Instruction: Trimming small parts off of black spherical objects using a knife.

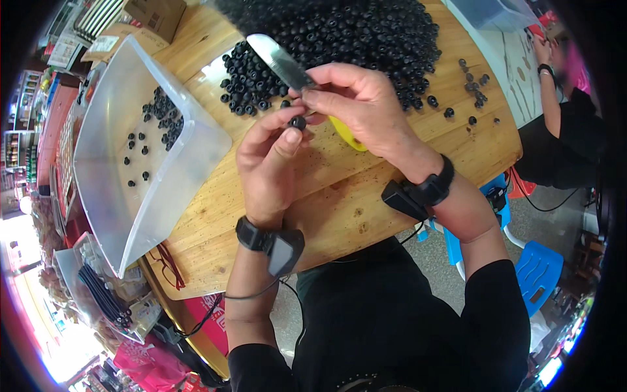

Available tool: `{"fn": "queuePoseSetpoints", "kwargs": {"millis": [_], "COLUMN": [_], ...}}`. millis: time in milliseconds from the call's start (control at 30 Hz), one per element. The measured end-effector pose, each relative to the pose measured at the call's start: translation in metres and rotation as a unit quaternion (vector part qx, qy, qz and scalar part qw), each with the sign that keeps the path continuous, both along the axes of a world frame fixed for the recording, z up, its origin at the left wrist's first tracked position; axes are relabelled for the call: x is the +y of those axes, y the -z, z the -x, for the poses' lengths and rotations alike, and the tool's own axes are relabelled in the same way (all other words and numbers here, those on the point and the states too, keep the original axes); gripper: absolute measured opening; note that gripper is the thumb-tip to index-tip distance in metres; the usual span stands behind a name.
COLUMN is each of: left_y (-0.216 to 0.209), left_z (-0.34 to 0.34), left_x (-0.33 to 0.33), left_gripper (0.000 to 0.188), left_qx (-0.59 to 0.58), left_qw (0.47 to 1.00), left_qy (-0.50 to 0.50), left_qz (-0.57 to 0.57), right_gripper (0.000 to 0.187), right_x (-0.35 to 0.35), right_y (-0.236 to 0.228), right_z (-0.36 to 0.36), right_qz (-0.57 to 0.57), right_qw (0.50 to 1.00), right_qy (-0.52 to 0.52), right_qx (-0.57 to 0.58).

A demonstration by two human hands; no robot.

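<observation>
Between the thumb and fingers of my left hand (268, 153) is a small round black piece (297, 123) with a hole or dimple in its top; it looks like a rubber or plastic part. My right hand (366, 108) is closed around a knife, its silver blade (274, 55) pointing up and to the far left. A yellow part (347, 134) shows beneath the right palm, apparently the knife's handle. Both hands meet above the wooden table (333, 196). Just beyond them spreads a large heap of similar black pieces (353, 39).
At the left stands a clear plastic bin (124, 215) with several black pieces inside. Red-framed glasses (168, 266) lie at the table's left edge. Loose pieces (473, 81) are scattered at the right. Cardboard boxes (153, 19) stand far left. Another person's arm (548, 85) is at the far right.
</observation>
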State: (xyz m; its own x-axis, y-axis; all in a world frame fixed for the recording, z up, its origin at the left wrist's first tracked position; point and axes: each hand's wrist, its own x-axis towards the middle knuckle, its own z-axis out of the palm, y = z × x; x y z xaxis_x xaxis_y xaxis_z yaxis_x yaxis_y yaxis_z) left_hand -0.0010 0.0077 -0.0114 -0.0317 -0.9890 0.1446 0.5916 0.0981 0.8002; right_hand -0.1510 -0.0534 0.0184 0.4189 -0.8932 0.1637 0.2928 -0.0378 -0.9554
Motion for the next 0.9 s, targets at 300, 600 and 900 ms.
{"fn": "queuePoseSetpoints", "kwargs": {"millis": [300,600,900], "left_y": [-0.100,-0.115,-0.022], "left_z": [-0.018,-0.052,0.012], "left_x": [0.022,-0.001,-0.001], "left_gripper": [0.027,0.027,0.009], "left_qx": [-0.620,-0.727,-0.688], "left_qw": [0.583,0.464,0.644], "left_qy": [-0.462,-0.450,-0.291], "left_qz": [0.251,0.233,0.167], "right_gripper": [0.023,0.020,0.022], "right_x": [0.000,-0.007,-0.031], "right_y": [0.000,0.001,-0.002], "right_z": [0.003,0.008,0.040], "right_qz": [-0.104,-0.078,-0.148], "right_qw": [0.994,0.997,0.966], "right_qy": [-0.034,-0.005,0.037], "right_qx": [0.007,-0.024,-0.210]}}
